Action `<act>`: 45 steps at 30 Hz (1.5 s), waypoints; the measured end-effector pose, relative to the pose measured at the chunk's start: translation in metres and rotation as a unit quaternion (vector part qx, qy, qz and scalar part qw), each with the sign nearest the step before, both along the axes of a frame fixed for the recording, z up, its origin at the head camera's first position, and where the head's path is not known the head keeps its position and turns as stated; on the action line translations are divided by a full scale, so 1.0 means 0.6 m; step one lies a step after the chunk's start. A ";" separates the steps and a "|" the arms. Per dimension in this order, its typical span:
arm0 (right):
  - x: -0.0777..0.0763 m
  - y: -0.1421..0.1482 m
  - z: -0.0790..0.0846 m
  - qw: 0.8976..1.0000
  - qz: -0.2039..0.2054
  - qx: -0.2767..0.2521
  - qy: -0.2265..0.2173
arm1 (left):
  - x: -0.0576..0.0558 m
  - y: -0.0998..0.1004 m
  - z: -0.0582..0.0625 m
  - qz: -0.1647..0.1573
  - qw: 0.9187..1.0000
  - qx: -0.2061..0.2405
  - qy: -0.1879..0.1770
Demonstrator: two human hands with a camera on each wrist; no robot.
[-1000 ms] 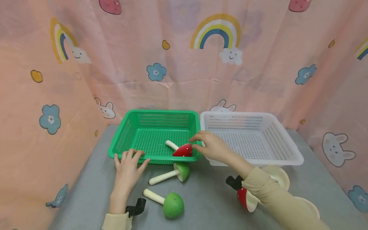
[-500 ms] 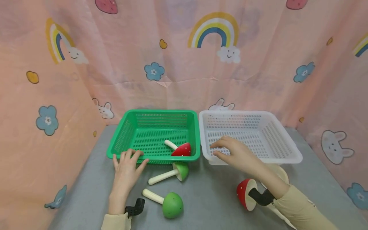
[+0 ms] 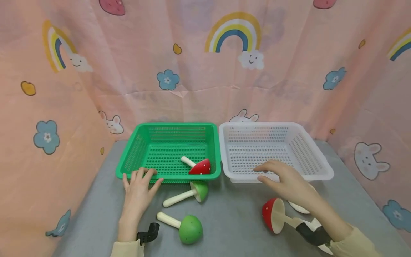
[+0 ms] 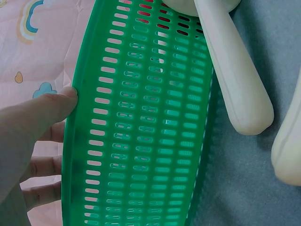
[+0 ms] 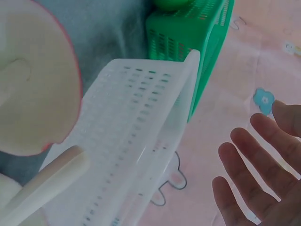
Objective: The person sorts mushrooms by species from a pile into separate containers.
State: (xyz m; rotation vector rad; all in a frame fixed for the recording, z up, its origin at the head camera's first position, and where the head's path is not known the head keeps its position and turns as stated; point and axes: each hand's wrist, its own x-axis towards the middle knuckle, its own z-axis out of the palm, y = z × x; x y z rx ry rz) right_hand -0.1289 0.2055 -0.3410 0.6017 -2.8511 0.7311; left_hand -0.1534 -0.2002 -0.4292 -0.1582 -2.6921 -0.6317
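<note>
My left hand (image 3: 138, 196) grips the front rim of a green plastic basket (image 3: 167, 157), its fingers over the edge and its thumb on the near side. Inside that basket lies a toy mushroom with a red, white-dotted cap (image 3: 202, 167). My right hand (image 3: 285, 181) hovers by the front rim of a white basket (image 3: 250, 153), fingers spread and holding nothing. Below it, another red-capped toy mushroom (image 3: 269, 216) lies on the table, its stem partly hidden by the black wrist mount. The right wrist view shows this mushroom's pale underside (image 5: 37, 89) close up.
Two green-capped toy mushrooms lie before the green basket, one against its front (image 3: 200, 192), one nearer me (image 3: 191, 229). Pale rounded pieces (image 3: 298, 207) lie partly hidden under my right forearm. A pink patterned curtain (image 3: 199, 103) hangs behind the grey table (image 3: 234, 221).
My right hand has moved right and toward me, away from the green basket's right edge to the white basket's front. My left hand stays on the rim. The view has shifted slightly.
</note>
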 end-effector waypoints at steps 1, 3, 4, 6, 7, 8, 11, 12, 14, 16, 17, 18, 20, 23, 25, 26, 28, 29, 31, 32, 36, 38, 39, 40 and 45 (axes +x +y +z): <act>0.003 0.004 -0.001 1.000 -0.004 0.000 0.001 | 0.000 -0.001 0.000 0.000 1.000 0.001 -0.002; 0.009 0.014 -0.006 1.000 -0.010 0.001 0.010 | 0.001 -0.002 0.000 0.000 1.000 0.001 -0.007; 0.012 0.018 -0.008 1.000 -0.013 0.000 0.015 | 0.002 -0.003 0.000 0.000 1.000 0.001 -0.008; 0.018 0.027 -0.012 1.000 -0.018 -0.004 0.025 | 0.003 -0.004 0.000 0.001 1.000 0.001 -0.009; 0.021 0.032 -0.015 0.999 -0.024 -0.003 0.029 | 0.004 -0.004 0.000 0.002 1.000 0.000 -0.008; 0.024 0.036 -0.017 0.999 -0.028 -0.002 0.035 | 0.004 -0.005 0.000 0.003 1.000 0.000 -0.007; 0.032 0.048 -0.026 0.998 -0.036 -0.003 0.052 | 0.005 -0.006 0.001 0.002 1.000 -0.001 -0.004; 0.036 0.052 -0.029 0.998 -0.040 -0.005 0.055 | 0.005 -0.006 0.002 0.002 1.000 -0.001 -0.004; 0.042 0.060 -0.033 0.997 -0.041 -0.006 0.060 | 0.005 -0.006 0.002 0.002 1.000 0.000 -0.003; 0.048 0.068 -0.036 0.997 -0.043 -0.007 0.061 | 0.004 -0.006 0.002 0.003 1.000 0.000 -0.001; 0.051 0.072 -0.038 0.997 -0.044 -0.005 0.059 | 0.004 -0.006 0.001 0.004 1.000 0.000 0.000; 0.055 0.076 -0.039 0.998 -0.044 -0.003 0.055 | 0.004 -0.006 0.001 0.004 1.000 0.000 0.001; 0.062 0.085 -0.043 0.998 -0.044 -0.001 0.048 | 0.004 -0.006 0.000 0.005 1.000 -0.001 0.005; 0.073 0.100 -0.053 0.998 -0.037 -0.004 0.045 | 0.004 -0.006 -0.001 0.004 1.000 -0.002 0.009; 0.081 0.111 -0.062 0.998 -0.035 0.001 0.048 | 0.004 -0.006 -0.002 0.003 1.000 -0.003 0.010; 0.084 0.116 -0.067 0.998 -0.034 0.006 0.050 | 0.004 -0.005 -0.001 0.003 1.000 -0.003 0.010; 0.091 0.126 -0.077 0.998 -0.032 0.022 0.053 | 0.003 -0.005 -0.001 0.002 1.000 -0.003 0.008; 0.094 0.129 -0.082 0.998 -0.036 0.029 0.049 | 0.003 -0.005 -0.001 0.001 1.000 -0.002 0.007; 0.100 0.135 -0.091 0.998 -0.037 0.032 0.038 | 0.003 -0.004 -0.001 0.000 1.000 -0.001 0.006; 0.103 0.137 -0.097 0.998 -0.037 0.030 0.034 | 0.003 -0.004 0.000 0.000 1.000 -0.001 0.006; 0.111 0.148 -0.120 0.999 -0.037 0.020 0.028 | 0.002 -0.004 0.000 0.001 1.000 -0.001 0.003; 0.116 0.154 -0.129 0.999 -0.043 0.025 0.023 | 0.001 -0.003 0.000 0.000 1.000 -0.001 0.001; 0.118 0.157 -0.133 0.998 -0.041 0.027 0.026 | 0.001 -0.002 0.000 0.000 1.000 -0.002 0.002; 0.121 0.159 -0.135 0.998 -0.048 0.031 0.005 | 0.001 -0.002 0.000 0.000 1.000 -0.002 0.004; 0.133 0.167 -0.145 0.998 -0.054 0.031 -0.014 | 0.000 0.000 -0.001 -0.001 1.000 -0.003 0.013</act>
